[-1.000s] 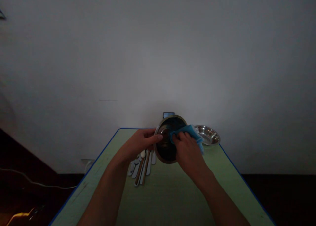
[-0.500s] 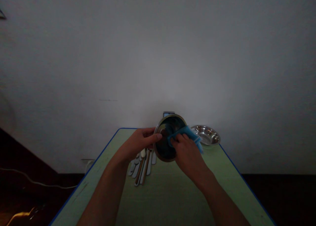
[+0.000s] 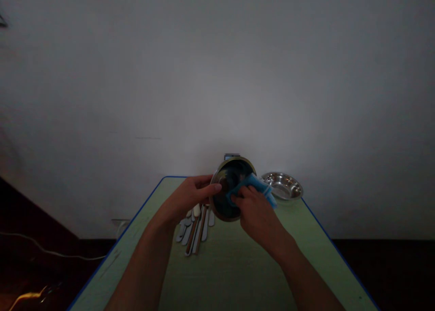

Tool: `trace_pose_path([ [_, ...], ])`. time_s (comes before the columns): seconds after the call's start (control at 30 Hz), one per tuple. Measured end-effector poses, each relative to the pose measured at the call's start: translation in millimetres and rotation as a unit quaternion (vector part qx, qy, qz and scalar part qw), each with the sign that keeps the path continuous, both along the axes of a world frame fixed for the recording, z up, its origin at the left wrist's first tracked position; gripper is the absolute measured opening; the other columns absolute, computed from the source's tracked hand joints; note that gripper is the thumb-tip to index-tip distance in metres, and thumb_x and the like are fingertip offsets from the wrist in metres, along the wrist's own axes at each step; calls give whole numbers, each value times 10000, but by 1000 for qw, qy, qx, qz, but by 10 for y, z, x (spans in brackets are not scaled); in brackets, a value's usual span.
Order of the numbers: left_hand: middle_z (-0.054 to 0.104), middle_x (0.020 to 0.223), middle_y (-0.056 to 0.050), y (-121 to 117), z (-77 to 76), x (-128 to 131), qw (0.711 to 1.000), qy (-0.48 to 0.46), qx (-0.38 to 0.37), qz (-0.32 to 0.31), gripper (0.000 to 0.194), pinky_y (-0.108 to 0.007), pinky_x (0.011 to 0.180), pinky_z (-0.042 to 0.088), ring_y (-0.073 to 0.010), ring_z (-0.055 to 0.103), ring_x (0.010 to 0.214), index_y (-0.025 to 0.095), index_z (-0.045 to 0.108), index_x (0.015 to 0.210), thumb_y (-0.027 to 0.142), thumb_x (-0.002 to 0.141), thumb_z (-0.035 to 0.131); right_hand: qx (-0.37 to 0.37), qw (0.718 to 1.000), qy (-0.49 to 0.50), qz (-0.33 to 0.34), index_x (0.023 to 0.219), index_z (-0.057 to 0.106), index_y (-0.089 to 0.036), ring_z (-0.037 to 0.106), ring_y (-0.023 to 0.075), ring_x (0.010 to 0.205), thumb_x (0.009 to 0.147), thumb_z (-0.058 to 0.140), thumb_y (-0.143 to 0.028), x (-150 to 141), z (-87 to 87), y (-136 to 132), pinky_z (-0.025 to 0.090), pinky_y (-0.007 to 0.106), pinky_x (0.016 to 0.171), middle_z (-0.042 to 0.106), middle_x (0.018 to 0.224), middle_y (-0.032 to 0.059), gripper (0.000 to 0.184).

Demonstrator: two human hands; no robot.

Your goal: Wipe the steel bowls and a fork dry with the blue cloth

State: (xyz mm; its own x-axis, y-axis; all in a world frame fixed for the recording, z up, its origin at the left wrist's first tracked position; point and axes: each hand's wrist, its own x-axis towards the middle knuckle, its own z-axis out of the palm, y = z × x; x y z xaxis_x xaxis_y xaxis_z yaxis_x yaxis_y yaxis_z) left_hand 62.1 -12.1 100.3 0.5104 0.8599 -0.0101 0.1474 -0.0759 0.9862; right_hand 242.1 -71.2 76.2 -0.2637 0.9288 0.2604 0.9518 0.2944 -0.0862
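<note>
As blue cloth (image 3: 252,182) shifts left, right fingers (image 3: 246,191) clamp it, left fingers (image 3: 208,187) grip bowl (image 3: 220,207)

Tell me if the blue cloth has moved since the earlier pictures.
Yes: the blue cloth has moved left in the view, away from the steel bowl, which shows more of its rim now.

No readable text, no labels, no numbers

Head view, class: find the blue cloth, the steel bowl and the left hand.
Blue cloth (image 3: 252,184): head view, on its top fold.
Steel bowl (image 3: 282,187): head view, on its inner surface.
Left hand (image 3: 188,197): head view, on the back of the hand.
</note>
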Motion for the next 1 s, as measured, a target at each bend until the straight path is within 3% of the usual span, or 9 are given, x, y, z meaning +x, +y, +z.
trace_pose_path([
  [0.43, 693, 808, -41, 22, -24, 0, 1000, -16, -4, 4, 383, -276, 652, 495, -161, 611, 681, 164, 693, 1003, 431, 730, 666, -34, 995, 64, 70, 1130, 636, -238, 499, 190, 979, 842, 429, -73, 6, 27, -17, 398, 323, 834, 586, 994, 61, 391],
  [0.73, 674, 761, -31, 54, -73, -19, 1000, 3, 14, 9, 328, -270, 631, 484, -148, 584, 650, 172, 705, 951, 418, 748, 631, -26, 990, 92, 101, 1171, 614, -253, 492, 175, 1032, 880, 419, -85, -8, 31, -29, 408, 327, 884, 581, 1072, 60, 388],
  [1.0, 687, 756, -26, 40, -65, -7, 1000, -24, -17, -3, 293, -265, 627, 491, -140, 604, 639, 180, 705, 944, 392, 753, 636, 5, 984, 136, 113, 1221, 580, -237, 482, 172, 1011, 924, 390, -135, -55, -10, 0, 415, 330, 904, 561, 1064, 65, 367],
])
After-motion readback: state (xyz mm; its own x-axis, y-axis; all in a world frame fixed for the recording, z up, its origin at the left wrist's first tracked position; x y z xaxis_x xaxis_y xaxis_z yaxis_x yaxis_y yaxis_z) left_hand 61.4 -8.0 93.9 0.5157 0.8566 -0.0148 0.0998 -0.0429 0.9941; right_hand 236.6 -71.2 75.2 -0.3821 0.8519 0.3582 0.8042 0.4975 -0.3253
